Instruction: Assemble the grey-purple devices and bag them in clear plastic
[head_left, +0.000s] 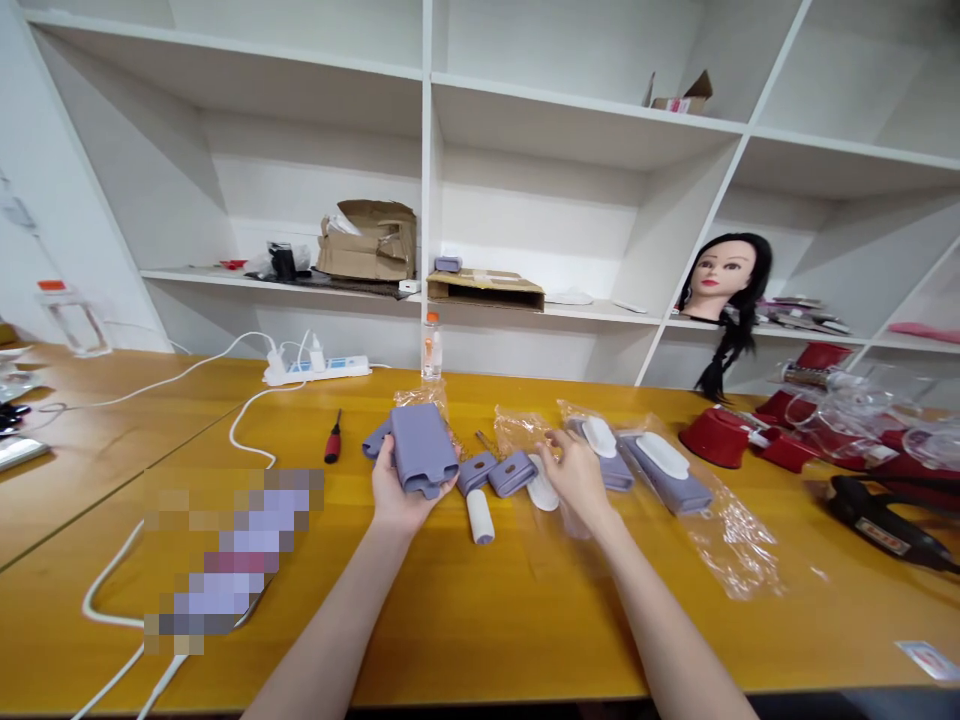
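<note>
My left hand (396,492) holds a flat purple case (424,446) with a flap at its near end. Another purple piece (376,438) lies partly hidden behind that hand. My right hand (574,470) hovers by a white oval piece (543,487), fingers curved and apart; contact with it cannot be made out. Between my hands lie two small purple pouches, one on the left (478,470) and one on the right (513,474), and a white cylinder (480,517). Past my right hand rest purple cases with white oval tops, one close by (616,466) and one farther right (666,474).
A red-handled screwdriver (332,443) and a blurred-out device (240,560) with white cables lie left. Clear plastic bags (739,540) spread right, near red holders (716,437) and a black heat-gun-like tool (885,525). Behind stand a bottle (432,348), power strip (330,370) and shelves.
</note>
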